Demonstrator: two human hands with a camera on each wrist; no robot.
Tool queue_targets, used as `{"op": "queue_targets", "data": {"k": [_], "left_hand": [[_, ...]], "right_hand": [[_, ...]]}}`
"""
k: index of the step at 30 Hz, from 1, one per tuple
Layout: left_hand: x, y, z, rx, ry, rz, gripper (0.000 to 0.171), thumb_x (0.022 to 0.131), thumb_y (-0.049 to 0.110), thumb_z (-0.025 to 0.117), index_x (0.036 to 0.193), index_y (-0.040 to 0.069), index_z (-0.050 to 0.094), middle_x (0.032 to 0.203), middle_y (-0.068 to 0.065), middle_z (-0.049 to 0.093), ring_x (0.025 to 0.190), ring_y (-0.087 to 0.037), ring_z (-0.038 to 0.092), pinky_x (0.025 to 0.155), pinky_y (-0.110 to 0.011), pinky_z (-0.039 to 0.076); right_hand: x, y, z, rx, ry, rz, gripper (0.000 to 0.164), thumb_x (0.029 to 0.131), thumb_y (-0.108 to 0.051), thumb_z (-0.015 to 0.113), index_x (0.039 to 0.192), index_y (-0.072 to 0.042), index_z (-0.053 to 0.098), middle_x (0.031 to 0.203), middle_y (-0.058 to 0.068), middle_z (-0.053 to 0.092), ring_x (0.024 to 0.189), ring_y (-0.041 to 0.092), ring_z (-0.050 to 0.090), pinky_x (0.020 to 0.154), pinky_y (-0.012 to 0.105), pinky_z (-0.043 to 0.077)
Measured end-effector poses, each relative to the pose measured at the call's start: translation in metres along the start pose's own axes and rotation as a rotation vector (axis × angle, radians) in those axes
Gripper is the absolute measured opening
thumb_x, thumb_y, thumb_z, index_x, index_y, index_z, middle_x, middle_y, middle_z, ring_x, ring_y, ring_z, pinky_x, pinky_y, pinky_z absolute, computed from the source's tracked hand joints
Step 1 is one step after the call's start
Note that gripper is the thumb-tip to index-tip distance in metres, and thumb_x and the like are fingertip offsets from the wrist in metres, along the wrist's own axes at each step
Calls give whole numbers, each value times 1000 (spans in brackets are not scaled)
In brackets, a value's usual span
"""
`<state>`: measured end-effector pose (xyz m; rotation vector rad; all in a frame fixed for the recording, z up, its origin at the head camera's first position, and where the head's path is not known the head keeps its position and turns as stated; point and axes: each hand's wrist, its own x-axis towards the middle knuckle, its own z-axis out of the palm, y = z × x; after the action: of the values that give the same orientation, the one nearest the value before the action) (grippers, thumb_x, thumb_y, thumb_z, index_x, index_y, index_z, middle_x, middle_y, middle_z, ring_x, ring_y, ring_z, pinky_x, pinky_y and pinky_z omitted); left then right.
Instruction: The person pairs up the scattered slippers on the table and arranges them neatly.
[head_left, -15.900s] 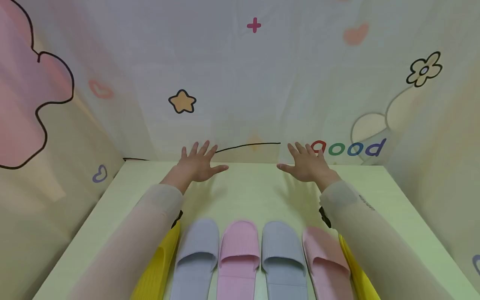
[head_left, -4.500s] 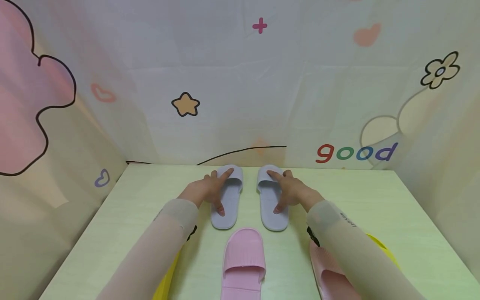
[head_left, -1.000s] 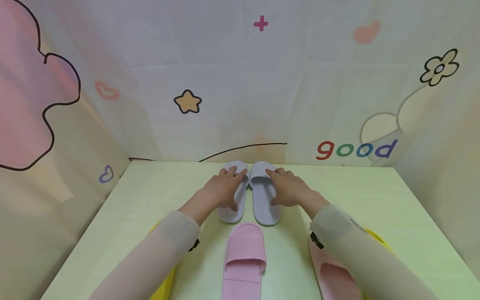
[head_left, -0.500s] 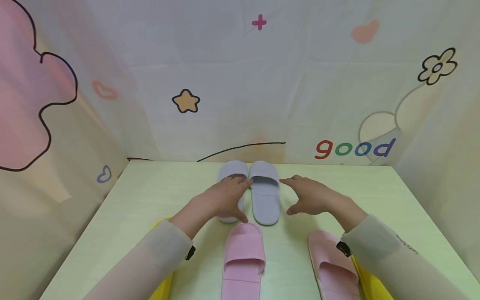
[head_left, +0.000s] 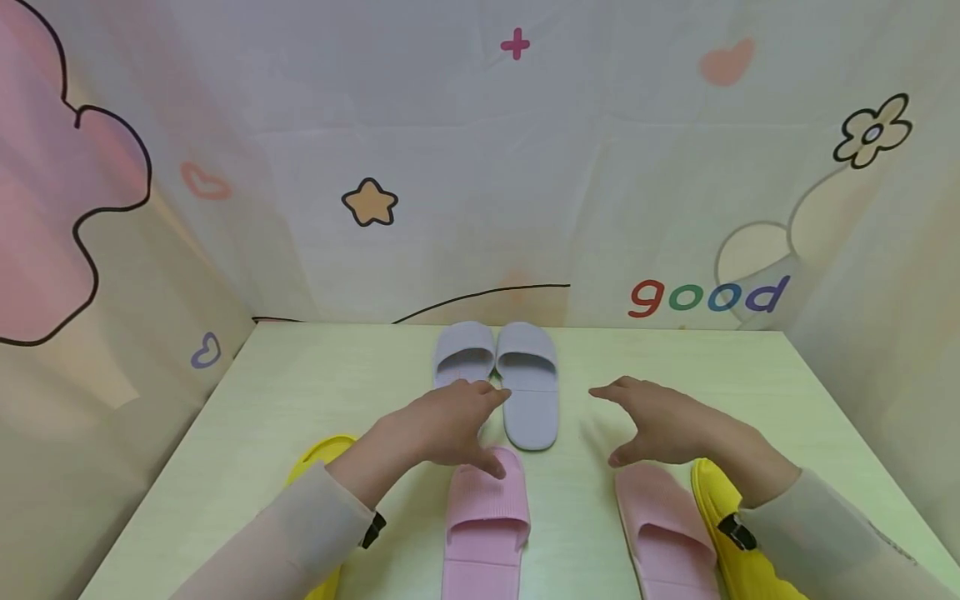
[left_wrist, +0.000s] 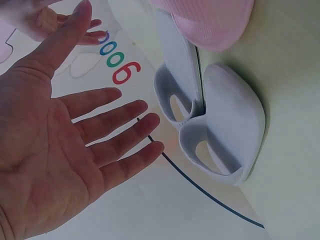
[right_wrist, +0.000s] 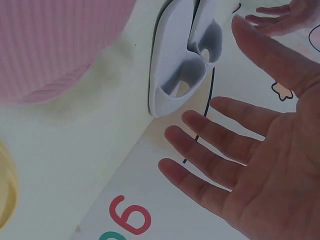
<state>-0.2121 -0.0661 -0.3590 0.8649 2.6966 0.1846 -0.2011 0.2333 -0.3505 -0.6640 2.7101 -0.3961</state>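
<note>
Two light grey slippers stand side by side at the table's back edge, toes toward the wall: the left slipper (head_left: 465, 348) and the right slipper (head_left: 529, 392). My left hand (head_left: 450, 421) is over the left one's heel in the head view, hiding part of it, its thumb overlapping the toe of a pink slipper (head_left: 489, 508). In the left wrist view its fingers are spread and hold nothing. My right hand (head_left: 667, 421) hovers right of the grey pair, above a second pink slipper (head_left: 663, 517); the right wrist view shows its palm bare and fingers apart.
A yellow slipper (head_left: 322, 454) lies at the left, partly under my left forearm. Another yellow slipper (head_left: 720, 492) lies beside the right pink one, partly covered by my right sleeve. A printed cloth (head_left: 465, 125) hangs behind the pale table (head_left: 315, 367).
Both hands have let go of the grey slippers and drawn back toward me, the right hand also moving to the right. The grey pair stays side by side at the back.
</note>
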Motion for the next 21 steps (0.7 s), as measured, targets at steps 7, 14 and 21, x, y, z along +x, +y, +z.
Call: {"op": "queue_targets", "data": {"k": [7,14,21], "left_hand": [[-7,6,12,-2,-59,26,102,77,60,86,157,13,44,154,-5,54,140,-25,54,116,-40,46],[-10,11,24,-25,-102,44,93,76,58,88,151,14,53,141,-2,63,131,-20,59,114,-36,47],[-9,9,32,-27,-108,64,85,76,58,87,144,15,59,125,2,69,114,-14,63,105,-33,52]], "right_hand": [[-23,13,9,77,-60,29,91,76,-40,91,152,-10,50,150,15,53,129,37,57,105,61,50],[-39,22,19,132,-109,80,91,70,-41,95,147,-12,57,148,13,54,131,39,55,106,64,48],[-48,31,30,188,-133,84,77,71,-31,94,139,-14,63,139,7,61,125,35,58,104,62,50]]}}
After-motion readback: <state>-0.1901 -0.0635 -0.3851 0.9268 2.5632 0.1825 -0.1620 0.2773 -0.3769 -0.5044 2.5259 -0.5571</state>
